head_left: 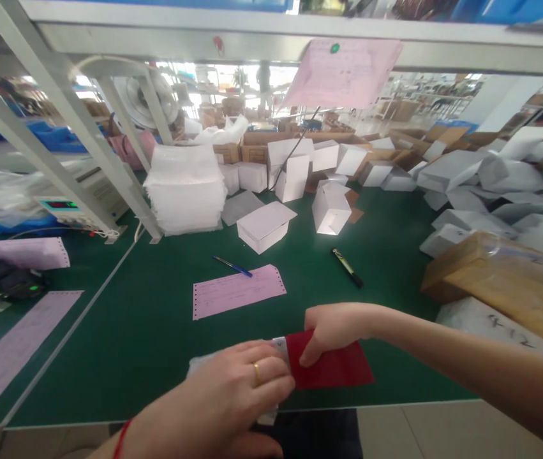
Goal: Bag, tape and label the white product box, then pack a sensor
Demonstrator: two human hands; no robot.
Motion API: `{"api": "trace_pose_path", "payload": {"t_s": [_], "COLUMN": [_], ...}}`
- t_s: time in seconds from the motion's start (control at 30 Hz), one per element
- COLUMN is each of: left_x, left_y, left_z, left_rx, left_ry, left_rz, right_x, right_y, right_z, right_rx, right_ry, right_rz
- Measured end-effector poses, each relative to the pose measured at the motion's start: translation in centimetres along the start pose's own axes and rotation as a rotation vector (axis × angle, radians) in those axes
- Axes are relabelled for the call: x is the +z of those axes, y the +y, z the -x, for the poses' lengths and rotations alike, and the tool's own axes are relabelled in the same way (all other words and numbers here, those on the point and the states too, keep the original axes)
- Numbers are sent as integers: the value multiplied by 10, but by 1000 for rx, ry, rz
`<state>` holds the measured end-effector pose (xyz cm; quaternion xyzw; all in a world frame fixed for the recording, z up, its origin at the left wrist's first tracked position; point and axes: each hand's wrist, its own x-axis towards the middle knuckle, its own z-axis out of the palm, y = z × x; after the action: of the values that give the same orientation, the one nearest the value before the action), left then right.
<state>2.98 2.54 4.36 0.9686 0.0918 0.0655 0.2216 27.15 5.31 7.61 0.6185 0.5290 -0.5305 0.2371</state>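
My right hand (335, 325) grips a flat red pouch or sheet (335, 370) near the table's front edge, thumb on top and the other fingers mostly hidden. Beside it, my left hand (240, 386) is closed over a white wrapped item (201, 363) that shows past the knuckles; most of it is covered. A small white strip with a dark mark (279, 345) sticks out between the left fingers and the red piece. Beyond my hands lie a pink paper slip (237, 294), a blue pen (233, 266) resting across its edge and a dark marker (346, 268).
A stack of white foam sheets (185, 191) stands at the back left, beside a closed white box (266, 228) and an open one (331, 210). White boxes pile up (476, 191) at the right, behind a taped brown carton (510, 274). A shelf post (80, 121) rises at left.
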Motion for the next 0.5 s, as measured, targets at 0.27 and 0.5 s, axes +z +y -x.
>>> {"api": "trace_pose_path", "payload": {"t_s": [0.27, 0.5], "left_x": [18, 23], "left_y": [-15, -16], "left_z": [-17, -15], "left_rx": [17, 16], "left_ry": [-8, 1], "left_rz": [75, 87], "right_x": [8, 5], "right_y": [46, 74], "right_z": [6, 23], "right_rx": [18, 86], "right_ry": [-91, 153], "right_rz": [-246, 68]}}
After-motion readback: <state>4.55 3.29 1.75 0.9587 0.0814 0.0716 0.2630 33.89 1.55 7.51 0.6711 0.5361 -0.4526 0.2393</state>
